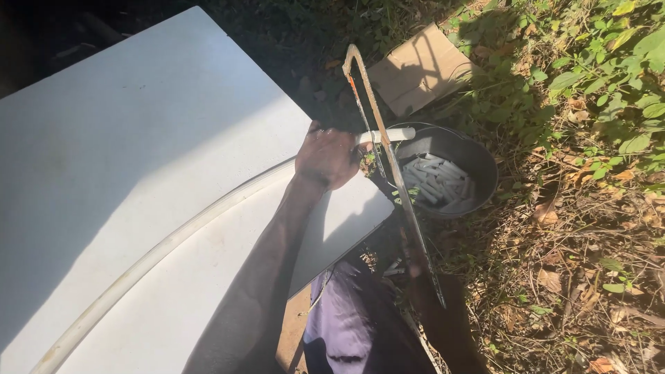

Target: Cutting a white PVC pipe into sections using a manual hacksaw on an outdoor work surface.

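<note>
My left hand (327, 156) grips a long white pipe (159, 253) that lies across a white tabletop (125, 138), holding it down near the table's right edge. The pipe's short end (396, 134) sticks out past the edge, above a black bucket (478, 163). A rusty hacksaw (384, 142) crosses the pipe just right of my left hand, its blade on the pipe. My right hand (418, 264) is in deep shadow at the saw's lower end and holds the handle.
The black bucket holds several short white pipe pieces (436, 180). A piece of cardboard (419, 69) lies on the ground behind it. Green plants (609, 76) and dry leaves (575, 277) cover the ground to the right. My purple-clad leg (353, 318) is below the table edge.
</note>
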